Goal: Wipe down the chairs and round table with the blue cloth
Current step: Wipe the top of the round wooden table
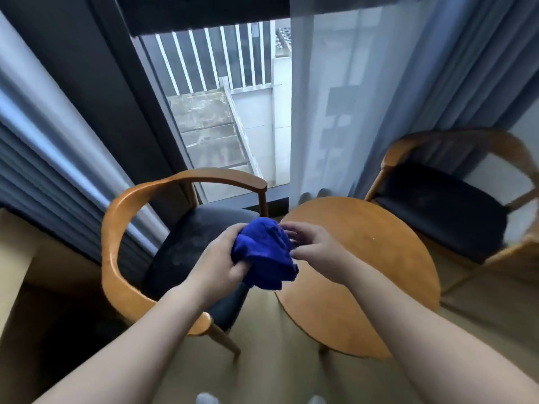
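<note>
The blue cloth (264, 253) is sitting bunched into a crumpled wad in the air at the middle of the view, over the gap between the near chair's seat and the round table (364, 275). Its long axis is running from about 11 o'clock down to 5 o'clock, with the rounded bulk pointing up and a loose, ragged corner hanging at the lower end.

The left hand (221, 258) is coming in from 7 o'clock with its forearm stretched forward. It is gripping the cloth's left side, fingers curled into the folds and thumb pressing low. The right hand (315, 246) is reaching in from 4 o'clock, fingers spread and fairly straight. Its blurred tips are touching the cloth's right edge, and whether they are pinching it cannot be told.

The cloth is looking soft and matte. The near chair (116, 228), at 9 o'clock from the cloth, is showing a curved, glossy wooden backrest and a dark padded seat speckled with pale marks. The table is showing a smooth, round wooden top. At 2 o'clock the far chair (437, 217) is standing, built the same, against pale blue curtains (408, 83).
</note>
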A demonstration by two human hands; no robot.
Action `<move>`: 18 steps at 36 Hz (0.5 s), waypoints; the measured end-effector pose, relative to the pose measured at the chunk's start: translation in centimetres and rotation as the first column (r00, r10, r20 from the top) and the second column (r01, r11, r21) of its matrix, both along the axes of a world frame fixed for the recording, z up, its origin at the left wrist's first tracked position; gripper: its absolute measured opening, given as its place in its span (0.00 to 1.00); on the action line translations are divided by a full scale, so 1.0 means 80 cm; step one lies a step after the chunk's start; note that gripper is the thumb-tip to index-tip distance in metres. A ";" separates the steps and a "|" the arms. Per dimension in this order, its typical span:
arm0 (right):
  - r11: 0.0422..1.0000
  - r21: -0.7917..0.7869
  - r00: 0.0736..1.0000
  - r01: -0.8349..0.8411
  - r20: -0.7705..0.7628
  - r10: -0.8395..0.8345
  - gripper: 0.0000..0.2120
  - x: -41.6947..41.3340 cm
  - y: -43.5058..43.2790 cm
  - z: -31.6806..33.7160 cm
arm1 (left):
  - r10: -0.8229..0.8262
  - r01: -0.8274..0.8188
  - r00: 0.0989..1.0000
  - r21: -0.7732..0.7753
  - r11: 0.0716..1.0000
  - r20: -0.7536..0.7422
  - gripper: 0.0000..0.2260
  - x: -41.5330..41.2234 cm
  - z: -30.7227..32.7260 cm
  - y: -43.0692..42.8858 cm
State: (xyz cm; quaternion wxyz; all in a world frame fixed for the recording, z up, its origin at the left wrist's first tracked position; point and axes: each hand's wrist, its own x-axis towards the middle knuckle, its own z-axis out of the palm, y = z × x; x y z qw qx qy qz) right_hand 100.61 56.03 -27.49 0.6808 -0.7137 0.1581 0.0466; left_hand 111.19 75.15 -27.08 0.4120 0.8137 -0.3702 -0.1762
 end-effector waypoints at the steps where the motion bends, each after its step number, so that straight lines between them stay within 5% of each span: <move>1: 0.998 -0.065 1.000 -0.002 0.009 0.002 0.26 -0.007 -0.003 0.000 | 0.012 -0.012 1.000 -0.016 1.000 -0.018 0.23 -0.008 0.002 -0.003; 10: 0.960 -0.260 0.992 0.108 0.090 -0.087 0.15 -0.125 -0.032 0.002 | -0.071 0.076 0.973 0.017 0.997 -0.219 0.23 -0.119 0.004 -0.040; 18: 0.795 -0.606 0.996 -0.027 -0.087 -0.032 0.13 -0.199 -0.043 0.035 | -0.097 0.140 0.956 0.141 0.980 -0.277 0.25 -0.166 -0.028 -0.017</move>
